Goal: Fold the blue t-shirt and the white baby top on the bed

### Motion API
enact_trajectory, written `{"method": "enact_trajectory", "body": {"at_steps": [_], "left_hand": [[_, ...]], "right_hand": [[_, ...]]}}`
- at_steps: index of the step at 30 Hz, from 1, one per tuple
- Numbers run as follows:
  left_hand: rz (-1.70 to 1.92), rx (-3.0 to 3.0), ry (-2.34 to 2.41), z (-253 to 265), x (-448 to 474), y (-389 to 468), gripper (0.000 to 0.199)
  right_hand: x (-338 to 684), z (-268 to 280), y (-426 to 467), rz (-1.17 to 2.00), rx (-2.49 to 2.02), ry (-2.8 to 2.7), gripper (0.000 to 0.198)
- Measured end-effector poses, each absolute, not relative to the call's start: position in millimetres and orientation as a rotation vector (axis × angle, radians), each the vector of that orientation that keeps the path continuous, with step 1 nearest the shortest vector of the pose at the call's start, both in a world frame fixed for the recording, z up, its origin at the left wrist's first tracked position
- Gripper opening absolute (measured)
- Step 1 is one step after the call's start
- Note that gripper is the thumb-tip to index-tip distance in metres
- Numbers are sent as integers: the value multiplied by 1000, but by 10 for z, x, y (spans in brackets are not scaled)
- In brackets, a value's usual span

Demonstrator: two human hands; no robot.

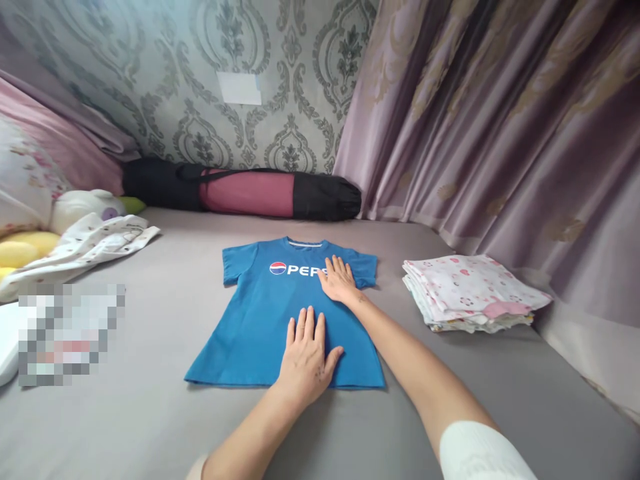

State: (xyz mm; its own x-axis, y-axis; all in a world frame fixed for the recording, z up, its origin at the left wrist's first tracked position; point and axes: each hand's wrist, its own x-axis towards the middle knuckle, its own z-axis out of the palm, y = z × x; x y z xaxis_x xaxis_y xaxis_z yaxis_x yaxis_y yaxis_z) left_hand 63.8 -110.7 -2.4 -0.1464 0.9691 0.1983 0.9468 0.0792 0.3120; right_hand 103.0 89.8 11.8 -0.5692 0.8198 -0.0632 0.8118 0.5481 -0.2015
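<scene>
A blue short-sleeved T-shirt (250, 333) lies spread out flat, front side up, its collar pointing away from me. White lettering and a round red, white and blue logo run across its chest. My left hand (306, 357) rests palm down on the lower middle of the shirt, fingers stretched and thumb apart. Farther up, my right hand (339, 280) lies flat on the chest near the right sleeve and covers the end of the lettering. Neither hand grips the cloth.
Under everything is a grey sheet (165, 307). Folded patterned cloths (475, 290) are stacked at the right. A black and maroon rolled bag (245, 192) lies along the wall. At left are a spotted cloth (100, 243), a plush toy (83, 207) and a blurred-out item (73, 333). Purple curtains (480, 120) hang right.
</scene>
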Motion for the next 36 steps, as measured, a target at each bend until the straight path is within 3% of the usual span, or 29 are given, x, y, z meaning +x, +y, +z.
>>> {"method": "enact_trajectory", "body": {"at_steps": [13, 22, 36], "left_hand": [[431, 1982, 2313, 88, 656, -1112, 70], [399, 1933, 2394, 75, 613, -1054, 49], [192, 1978, 2415, 58, -191, -711, 64]], "right_hand": [[637, 164, 1369, 342, -1612, -2604, 64], [1191, 112, 663, 328, -1260, -2811, 62], [2132, 225, -219, 338, -931, -2931, 59]]}}
